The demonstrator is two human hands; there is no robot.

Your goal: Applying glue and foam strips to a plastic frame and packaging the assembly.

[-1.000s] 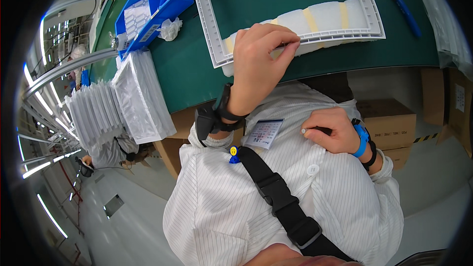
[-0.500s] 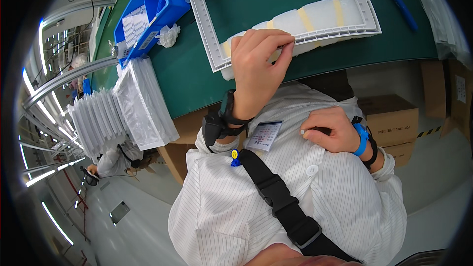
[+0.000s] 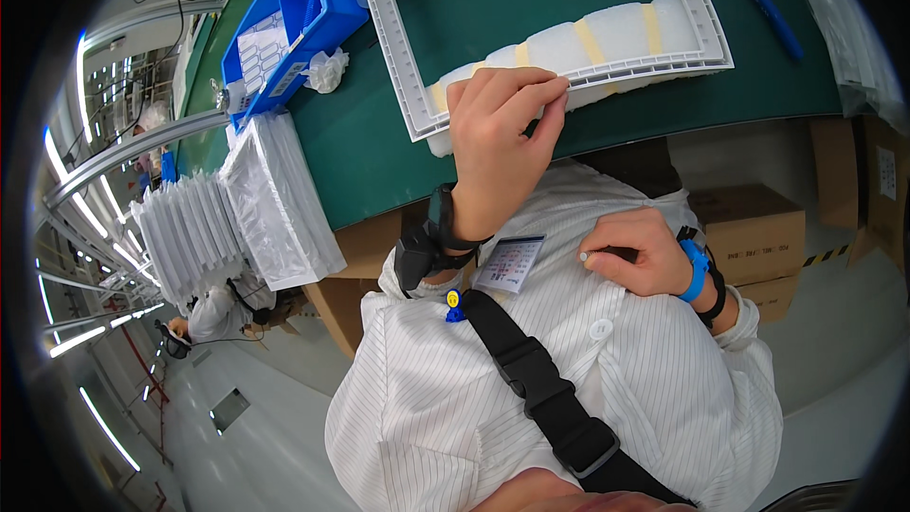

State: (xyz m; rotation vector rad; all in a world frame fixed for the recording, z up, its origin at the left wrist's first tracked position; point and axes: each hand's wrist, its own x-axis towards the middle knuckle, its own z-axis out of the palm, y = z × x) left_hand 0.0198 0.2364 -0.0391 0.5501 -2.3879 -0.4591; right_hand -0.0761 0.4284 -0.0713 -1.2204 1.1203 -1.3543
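A white rectangular plastic frame [image 3: 706, 24] lies at the far side of the table, its near bar resting over a white foam roll [image 3: 616, 30] with yellow bands. My left hand [image 3: 502, 137] is closed in a pinch at the near bar, with thumb and forefinger meeting there. What sits between those fingertips is too small to tell. Close to my body, my right hand [image 3: 637, 251] is curled shut in front of the shirt. A tiny pale spot shows at its thumb tip, and its palm is hidden.
A blue bin [image 3: 318, 14] with a sheet of labels and crumpled white plastic [image 3: 325, 70] stand left on the green table [image 3: 351, 161]. Stacked bagged white panels [image 3: 275, 199] are beside the table. A blue pen [image 3: 763, 5] lies far right; cardboard boxes [image 3: 754, 228] stand below.
My left hand has shifted slightly toward me and its fingers have drawn closer together at the frame's bar. The frame has moved very little. My right hand stays in place.
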